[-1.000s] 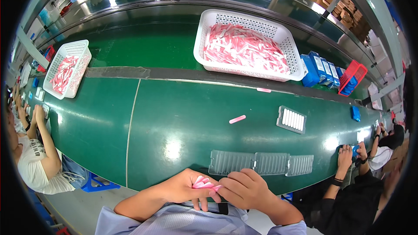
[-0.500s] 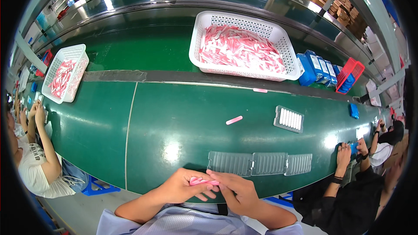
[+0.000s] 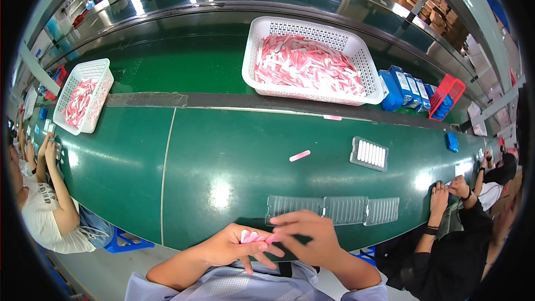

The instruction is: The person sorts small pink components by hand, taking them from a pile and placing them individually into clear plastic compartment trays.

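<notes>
Near the table's front edge, my left hand (image 3: pixel 237 248) is closed round several small flat pink-and-white sticks (image 3: pixel 252 236), their rounded ends fanned out. My right hand (image 3: pixel 309 238) is beside it, thumb and forefinger pinching one pink stick (image 3: pixel 271 239) at the edge of the bunch, its other fingers spread. Just beyond the hands lies a row of clear ribbed plastic trays (image 3: pixel 345 210), partly behind my right hand. Further off, a clear tray (image 3: pixel 369 154) holds several white sticks side by side. One loose pink stick (image 3: pixel 300 155) lies on the green table.
A large white basket (image 3: pixel 312 96) heaped with pink-and-white sticks stands at the back; a smaller one (image 3: pixel 84 128) is at left. Blue packs (image 3: pixel 409 89) and a red basket (image 3: pixel 450 93) stand back right. Co-workers' hands (image 3: pixel 440 198) work at right, others (image 3: pixel 51 150) at left.
My right hand has lifted and shifted slightly right, its fingers spreading, and now pinches a stick. The bunch in my left hand has fanned out. The co-worker's hands at right have moved.
</notes>
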The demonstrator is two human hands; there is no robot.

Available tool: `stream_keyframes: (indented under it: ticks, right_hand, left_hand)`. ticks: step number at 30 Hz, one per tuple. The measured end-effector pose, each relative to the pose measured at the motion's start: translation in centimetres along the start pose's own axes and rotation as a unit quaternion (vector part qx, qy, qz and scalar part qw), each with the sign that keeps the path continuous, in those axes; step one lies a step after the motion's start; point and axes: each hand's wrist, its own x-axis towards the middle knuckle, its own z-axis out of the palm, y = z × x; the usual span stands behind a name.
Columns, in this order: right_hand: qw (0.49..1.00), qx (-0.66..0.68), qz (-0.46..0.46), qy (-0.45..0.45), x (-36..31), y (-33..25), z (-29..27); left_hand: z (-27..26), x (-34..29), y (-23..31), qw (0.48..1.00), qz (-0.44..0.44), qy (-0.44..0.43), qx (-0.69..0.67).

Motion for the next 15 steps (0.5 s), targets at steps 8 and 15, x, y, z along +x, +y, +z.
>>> stream_keyframes:
  ticks: [8, 15]
  right_hand:
    - [0.921, -0.322, -0.166, 0.147, 0.9, 1.3, -0.9]
    - [0.938, -0.328, -0.102, -0.048, -0.4, 1.5, -0.1]
  left_hand:
    - [-1.0, 0.0, -1.1, 0.982, 0.077, 0.151, -0.085]
    - [-1.9, 0.1, -1.4, 0.979, 0.104, 0.132, -0.118]
